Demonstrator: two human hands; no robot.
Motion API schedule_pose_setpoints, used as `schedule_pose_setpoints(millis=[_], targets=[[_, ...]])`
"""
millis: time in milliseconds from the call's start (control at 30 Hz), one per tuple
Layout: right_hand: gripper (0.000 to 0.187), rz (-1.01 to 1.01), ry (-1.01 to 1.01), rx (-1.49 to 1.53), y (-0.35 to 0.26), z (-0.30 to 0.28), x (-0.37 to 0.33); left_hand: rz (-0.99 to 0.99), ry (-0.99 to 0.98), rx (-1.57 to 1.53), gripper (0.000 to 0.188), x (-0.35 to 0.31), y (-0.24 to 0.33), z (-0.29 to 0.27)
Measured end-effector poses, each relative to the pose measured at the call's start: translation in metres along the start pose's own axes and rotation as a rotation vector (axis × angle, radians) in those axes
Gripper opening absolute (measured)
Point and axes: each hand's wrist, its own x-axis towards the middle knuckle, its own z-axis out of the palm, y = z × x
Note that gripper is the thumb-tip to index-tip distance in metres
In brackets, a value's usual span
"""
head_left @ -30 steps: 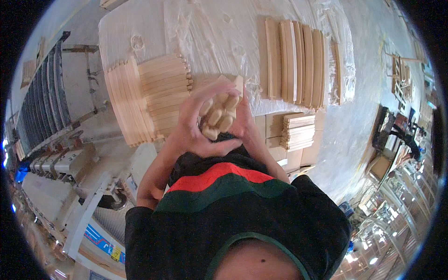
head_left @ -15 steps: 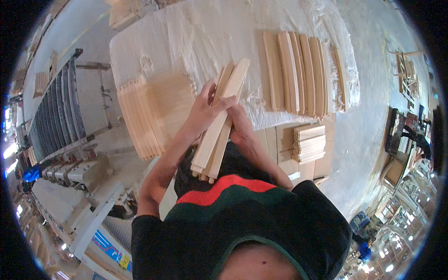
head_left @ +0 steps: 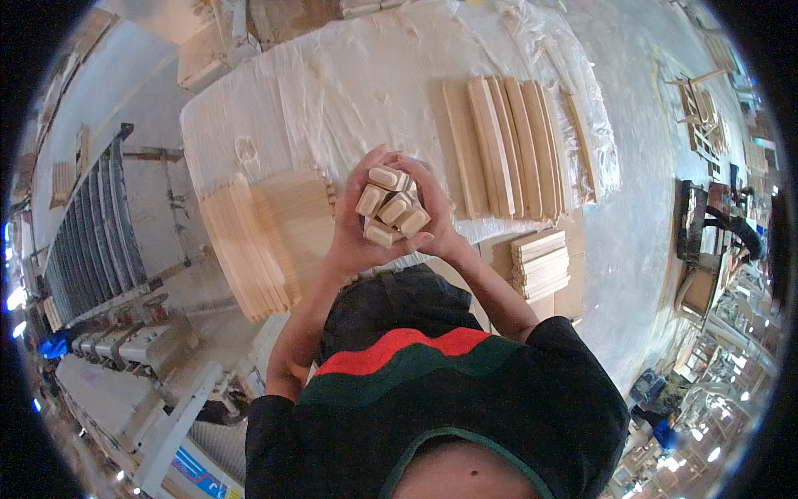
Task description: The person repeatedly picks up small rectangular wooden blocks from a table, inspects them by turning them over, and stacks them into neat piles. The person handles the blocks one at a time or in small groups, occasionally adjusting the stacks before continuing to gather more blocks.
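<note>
bundle: four or so short wooden slats [head_left: 389,206], ends facing up at the camera, held upright above the near edge of the bench [head_left: 349,75]
left hand [head_left: 353,241]: grip clamped round the left side of the slats, fingers curled over the top
right hand [head_left: 434,218]: grip clamped on the right side, palm turned in toward the left hand
pose: both forearms rise from the lower edge, wrists close, hands cupped together chest-high
doing it well: my read, keep even squeeze from both sides and square the ends flush so no slat slips out
nearby: fanned slat stack [head_left: 249,241] to the left, row of longer boards [head_left: 507,145] to the right, both on plastic sheet
</note>
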Motion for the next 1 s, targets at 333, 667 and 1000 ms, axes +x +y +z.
schedule_pose_setpoints(millis=[333,667,1000], targets=[[0.084,-0.040,0.042,0.032,-0.022,0.007,-0.008,0.111,-0.012,0.124,0.083,-0.005,0.022,-0.002],[0.080,0.006,-0.058,0.001,-0.026,-0.017,0.005,0.066,0.001,0.036,0.074,-0.001,-0.003,-0.006],[0.077,0.049,-0.148,-0.032,-0.031,-0.030,0.015,0.167,-0.020,0.242,0.073,0.009,-0.006,-0.020]])
